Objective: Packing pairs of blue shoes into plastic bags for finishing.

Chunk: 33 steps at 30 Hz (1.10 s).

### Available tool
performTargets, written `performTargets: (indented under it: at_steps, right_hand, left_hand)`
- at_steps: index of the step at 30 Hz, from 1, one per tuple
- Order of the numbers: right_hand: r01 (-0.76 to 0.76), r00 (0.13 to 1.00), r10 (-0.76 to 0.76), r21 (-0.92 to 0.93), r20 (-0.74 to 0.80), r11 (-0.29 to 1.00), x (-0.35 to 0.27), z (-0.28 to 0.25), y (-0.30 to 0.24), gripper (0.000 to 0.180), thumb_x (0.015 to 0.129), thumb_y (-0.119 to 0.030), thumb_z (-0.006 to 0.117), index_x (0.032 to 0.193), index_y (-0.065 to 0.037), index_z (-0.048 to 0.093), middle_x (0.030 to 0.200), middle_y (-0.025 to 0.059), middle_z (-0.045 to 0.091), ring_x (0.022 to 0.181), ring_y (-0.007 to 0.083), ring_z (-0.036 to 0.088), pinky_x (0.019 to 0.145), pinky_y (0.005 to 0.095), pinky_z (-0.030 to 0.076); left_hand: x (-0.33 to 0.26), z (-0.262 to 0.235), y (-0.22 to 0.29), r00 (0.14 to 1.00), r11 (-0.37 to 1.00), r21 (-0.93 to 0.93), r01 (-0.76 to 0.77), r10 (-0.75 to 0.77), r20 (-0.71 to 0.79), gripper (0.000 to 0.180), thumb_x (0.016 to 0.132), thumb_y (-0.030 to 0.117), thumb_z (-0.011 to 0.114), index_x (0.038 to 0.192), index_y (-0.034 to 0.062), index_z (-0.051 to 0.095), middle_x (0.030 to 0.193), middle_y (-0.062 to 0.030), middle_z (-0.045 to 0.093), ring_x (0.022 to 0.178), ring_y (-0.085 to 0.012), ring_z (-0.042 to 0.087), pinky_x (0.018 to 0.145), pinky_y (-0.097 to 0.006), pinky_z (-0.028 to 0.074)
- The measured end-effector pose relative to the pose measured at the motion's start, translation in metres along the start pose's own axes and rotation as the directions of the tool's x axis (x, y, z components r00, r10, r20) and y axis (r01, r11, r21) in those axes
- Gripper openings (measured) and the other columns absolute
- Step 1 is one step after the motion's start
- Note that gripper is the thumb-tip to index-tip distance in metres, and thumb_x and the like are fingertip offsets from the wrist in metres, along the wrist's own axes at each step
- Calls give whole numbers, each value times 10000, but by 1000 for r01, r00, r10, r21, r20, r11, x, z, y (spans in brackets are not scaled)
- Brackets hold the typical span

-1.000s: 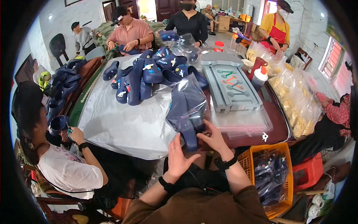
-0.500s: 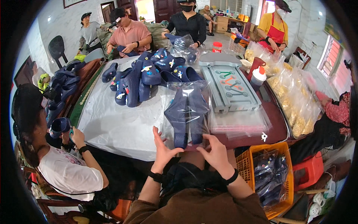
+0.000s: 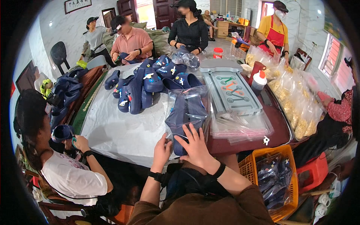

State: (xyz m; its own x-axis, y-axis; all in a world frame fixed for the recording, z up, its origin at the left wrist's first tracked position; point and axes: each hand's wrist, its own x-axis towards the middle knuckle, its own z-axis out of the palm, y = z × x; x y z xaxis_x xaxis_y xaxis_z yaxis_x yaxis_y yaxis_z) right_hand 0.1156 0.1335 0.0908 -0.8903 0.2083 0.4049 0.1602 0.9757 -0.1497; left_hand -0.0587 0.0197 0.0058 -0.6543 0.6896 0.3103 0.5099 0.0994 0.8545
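Hands on the bagged navy clogs (image 3: 186, 116) at the table edge: right hand (image 3: 195, 147) flat on top, fingers spread, left hand (image 3: 162, 150) gripping beside it, its fingertips hidden behind the bag

1. Pale marbled walls (image 3: 56, 33) enclose the room, and a framed picture (image 3: 77, 4) hangs high on the left one
2. Dark wooden doors (image 3: 162, 13) stand at the back, with a bright opening between them letting in daylight
3. A window with a red frame (image 3: 332, 56) glows on the right wall
4. A big table (image 3: 277, 129) with a dark reddish top fills the middle, partly under a white sheet (image 3: 120, 131)
5. A black chair (image 3: 59, 55) stands by the left wall
6. A wooden desk (image 3: 221, 28) stands far back
7. An orange crate (image 3: 279, 180) and a red stool (image 3: 313, 172) sit low on the right, on a grey floor (image 3: 223, 43)
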Motion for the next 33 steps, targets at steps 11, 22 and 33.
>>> performTargets:
  at_steps: [11,22,33]
  right_hand:
    - [-251,934,279,143,-222,957,-7,12,2,858,676,-335,864,1432,-139,509,1415,154,519,1360,391,448,1052,530,396]
    - [-294,885,362,251,-293,922,3,8,25,747,647,-175,899,1313,-120,565,1310,162,504,1196,391,492,971,478,476]
    - [-308,908,323,98,-268,946,8,9,12,1011,624,-261,930,1483,-151,410,1436,241,410,1230,433,444,1003,490,449]
  left_hand:
    - [-18,9,59,947,941,155,-301,314,-70,220,927,-6,603,1117,19,712,925,-206,712,850,-396,692,762,-440,547]
    - [-2,5,51,945,954,253,-161,223,-238,585,857,104,735,1389,6,513,1126,-161,669,989,-338,652,818,-405,535]
    - [30,35,26,985,939,306,-155,169,-18,338,909,54,617,1246,36,648,968,-250,701,835,-432,684,717,-498,542]
